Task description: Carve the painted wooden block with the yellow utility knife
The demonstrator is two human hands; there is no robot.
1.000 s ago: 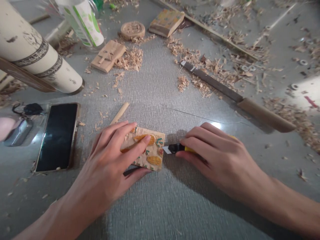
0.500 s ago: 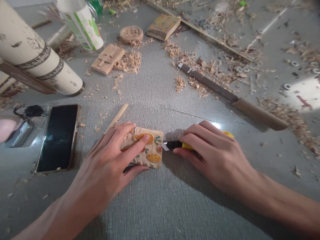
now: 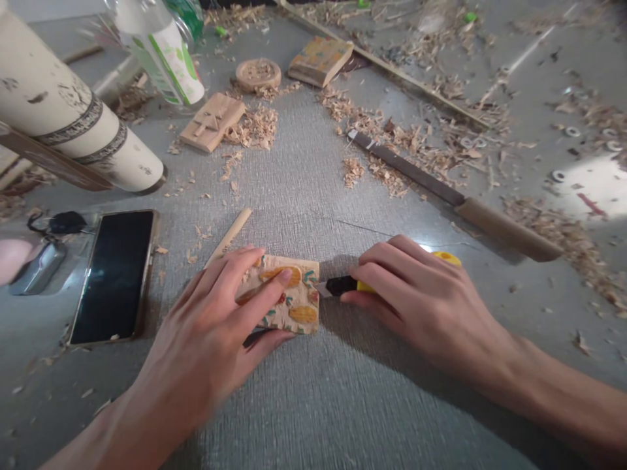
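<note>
My left hand (image 3: 215, 307) grips a carved wooden block (image 3: 304, 300) against the table, fingers across its top and thumb along its near side. Orange, green and red shapes are painted on the block's carved face. My right hand (image 3: 416, 294) is closed around a yellow and black utility knife (image 3: 341, 285). Its short blade meets the block's right edge, pointing left. A thin wooden stick (image 3: 232, 232) lies just beyond my left hand, its lower end hidden behind the fingers.
A phone (image 3: 115, 277) lies at left, beside a big cream cylinder (image 3: 105, 137) and a plastic bottle (image 3: 164, 62). Farther back are a carved wooden piece (image 3: 214, 121), a round carved disc (image 3: 258, 73) and a painted block (image 3: 321, 59). A long wooden-handled blade (image 3: 416, 170) lies right, among shavings.
The whole scene sits slightly lower in the picture. Both hands keep their grips, and the knife tip stays at the block's right edge with barely any shift.
</note>
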